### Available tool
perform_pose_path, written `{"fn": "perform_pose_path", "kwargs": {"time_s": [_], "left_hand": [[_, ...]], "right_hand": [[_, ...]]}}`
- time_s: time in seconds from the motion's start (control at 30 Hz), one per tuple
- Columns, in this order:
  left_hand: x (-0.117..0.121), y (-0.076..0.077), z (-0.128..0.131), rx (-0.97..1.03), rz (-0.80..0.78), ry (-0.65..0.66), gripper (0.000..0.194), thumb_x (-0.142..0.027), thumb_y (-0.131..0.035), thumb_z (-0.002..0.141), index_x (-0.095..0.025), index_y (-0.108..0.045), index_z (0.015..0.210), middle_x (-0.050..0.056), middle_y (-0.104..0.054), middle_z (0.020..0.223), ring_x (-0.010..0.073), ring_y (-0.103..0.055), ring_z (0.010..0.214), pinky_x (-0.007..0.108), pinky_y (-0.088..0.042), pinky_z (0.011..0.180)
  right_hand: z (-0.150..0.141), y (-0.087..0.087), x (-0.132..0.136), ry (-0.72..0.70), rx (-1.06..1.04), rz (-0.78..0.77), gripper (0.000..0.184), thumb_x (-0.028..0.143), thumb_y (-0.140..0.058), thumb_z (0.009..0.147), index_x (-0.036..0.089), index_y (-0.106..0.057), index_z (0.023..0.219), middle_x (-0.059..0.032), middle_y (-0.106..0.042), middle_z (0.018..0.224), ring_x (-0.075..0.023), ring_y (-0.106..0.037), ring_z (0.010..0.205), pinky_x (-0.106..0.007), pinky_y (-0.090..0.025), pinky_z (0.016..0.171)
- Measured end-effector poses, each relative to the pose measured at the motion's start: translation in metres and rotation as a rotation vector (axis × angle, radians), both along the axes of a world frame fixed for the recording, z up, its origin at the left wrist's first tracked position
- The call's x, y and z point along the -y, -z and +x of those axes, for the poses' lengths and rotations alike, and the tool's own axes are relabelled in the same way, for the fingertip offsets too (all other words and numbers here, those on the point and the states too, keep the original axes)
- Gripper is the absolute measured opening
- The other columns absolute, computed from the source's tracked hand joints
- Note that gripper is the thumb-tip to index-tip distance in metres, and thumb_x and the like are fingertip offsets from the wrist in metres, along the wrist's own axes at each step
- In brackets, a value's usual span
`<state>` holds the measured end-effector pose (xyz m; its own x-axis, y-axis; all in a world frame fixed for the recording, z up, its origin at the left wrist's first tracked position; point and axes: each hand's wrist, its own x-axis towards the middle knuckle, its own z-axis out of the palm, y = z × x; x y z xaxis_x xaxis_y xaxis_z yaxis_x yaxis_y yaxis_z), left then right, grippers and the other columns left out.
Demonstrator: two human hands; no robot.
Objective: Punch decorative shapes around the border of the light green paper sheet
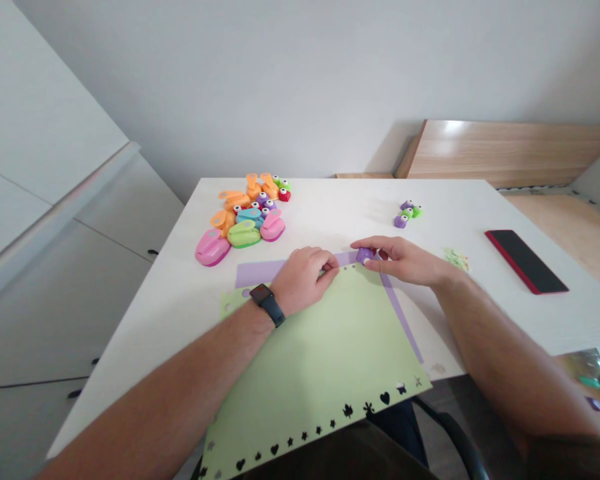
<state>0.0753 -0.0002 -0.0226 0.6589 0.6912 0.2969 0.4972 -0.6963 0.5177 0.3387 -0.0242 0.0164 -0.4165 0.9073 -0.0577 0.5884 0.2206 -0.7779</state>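
Pale green cardstock (320, 360) with a punched-shape border lies across a white table (145, 373), white cupboards (70, 267) off left. Right hand (400, 260) has its fingers (383, 248) closed on a stubby purple craft punch (365, 255) at the sheet's far edge, long axis roughly along that edge. Left hand (303, 280) rests curled on the edge, grip unclear.

From where I stand, a hand going toward the far edge has a wide run of white tabletop (330, 207) to cross, passing between the heap of craft punches (243, 220) and the small cluster of punches (407, 213). Rightward, the right hand (405, 260), around the purple punch (365, 255), would meet scraps of green paper (457, 259), then the red-edged phone (525, 261). Leftward, the left hand (303, 280) has the purple paper strip (260, 272) below the heap.
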Motion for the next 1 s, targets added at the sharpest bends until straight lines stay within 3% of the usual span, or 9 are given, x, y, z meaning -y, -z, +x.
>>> {"fn": "perform_pose_path", "kwargs": {"time_s": [0.27,0.5,0.73,0.9,1.0], "left_hand": [[0.0,0.0024,0.0006,0.013,0.009,-0.007,0.01,-0.024,-0.059,0.096,-0.02,-0.067,0.092,0.004,-0.07,0.087,0.0204,-0.063,0.086,0.035,-0.047,0.08],[-0.0006,0.0023,0.0,0.009,0.017,0.003,0.01,-0.025,-0.059,0.096,-0.019,-0.067,0.092,0.003,-0.069,0.086,0.0202,-0.062,0.085,0.036,-0.046,0.08],[-0.0004,0.0005,0.0004,-0.01,0.008,0.001,0.011,-0.025,-0.059,0.097,-0.019,-0.067,0.092,0.004,-0.069,0.087,0.0208,-0.062,0.086,0.036,-0.046,0.08],[-0.0007,0.0017,0.0005,0.0,0.012,0.005,0.01,-0.024,-0.06,0.097,-0.019,-0.067,0.092,0.004,-0.068,0.085,0.0204,-0.061,0.085,0.036,-0.045,0.079],[-0.0007,0.0023,0.0003,0.004,0.015,0.009,0.009,-0.024,-0.06,0.096,-0.019,-0.066,0.092,0.003,-0.068,0.086,0.0204,-0.061,0.084,0.035,-0.044,0.079]], "right_hand": [[-0.0031,-0.0019,0.0015,-0.086,0.066,0.011,0.04,0.037,-0.064,0.092,0.024,-0.065,0.129,-0.0064,-0.071,0.109,-0.0227,-0.064,0.093,-0.039,-0.053,0.084],[-0.0023,-0.0021,0.0027,-0.121,0.173,0.074,0.045,0.037,-0.062,0.093,0.028,-0.063,0.137,-0.007,-0.069,0.124,-0.0258,-0.063,0.108,-0.043,-0.049,0.097],[-0.006,-0.0017,0.0029,-0.124,0.196,0.127,0.046,0.04,-0.068,0.09,0.027,-0.065,0.134,-0.0072,-0.07,0.12,-0.0263,-0.064,0.107,-0.042,-0.049,0.096],[-0.0074,-0.0035,0.0023,-0.112,0.21,0.097,0.04,0.037,-0.068,0.09,0.024,-0.066,0.128,-0.006,-0.071,0.108,-0.0224,-0.064,0.091,-0.037,-0.051,0.083],[-0.0081,-0.0069,0.0032,-0.136,0.2,0.101,0.037,0.036,-0.068,0.09,0.023,-0.066,0.125,-0.0058,-0.071,0.108,-0.0216,-0.063,0.093,-0.036,-0.05,0.085]]}}
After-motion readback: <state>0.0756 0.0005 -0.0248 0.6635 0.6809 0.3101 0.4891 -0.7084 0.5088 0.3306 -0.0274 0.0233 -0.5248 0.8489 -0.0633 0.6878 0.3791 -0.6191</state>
